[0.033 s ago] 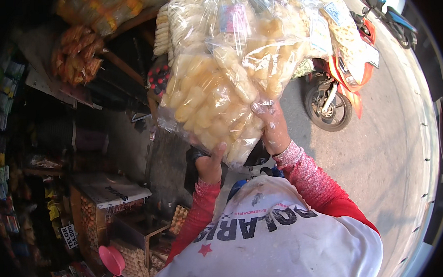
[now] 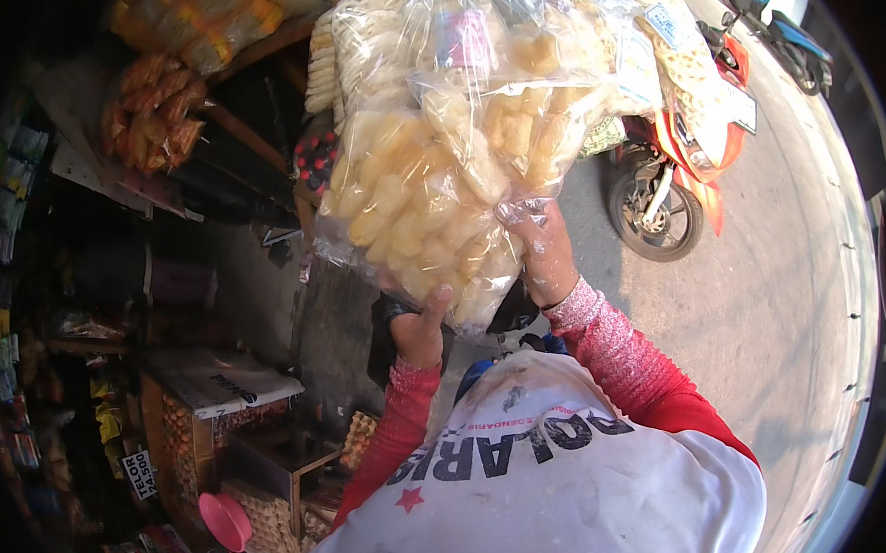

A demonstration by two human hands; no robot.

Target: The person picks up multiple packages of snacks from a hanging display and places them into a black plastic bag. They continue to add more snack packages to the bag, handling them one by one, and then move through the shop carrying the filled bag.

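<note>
A large clear plastic bag of pale yellow puffed crackers [image 2: 408, 188] hangs in front of me among other bags. My left hand [image 2: 423, 330] grips its lower edge, with the thumb up on the near face and the fingers hidden behind. Higher up on the right side, my right hand [image 2: 544, 251] grasps the same bag, also with fingers partly covered by the plastic. A smaller bag of tan crackers [image 2: 545, 121] hangs against it, just above my right hand. White powdery specks show on my right hand and wrist.
Bags of pale ring-shaped crackers [image 2: 370, 30] hang above. An orange motorbike [image 2: 659, 200] stands on the pavement at right, a blue one [image 2: 802, 47] farther off. At left are a bag of orange snacks [image 2: 154, 111], egg trays [image 2: 260, 516] and a pink basin [image 2: 224, 521].
</note>
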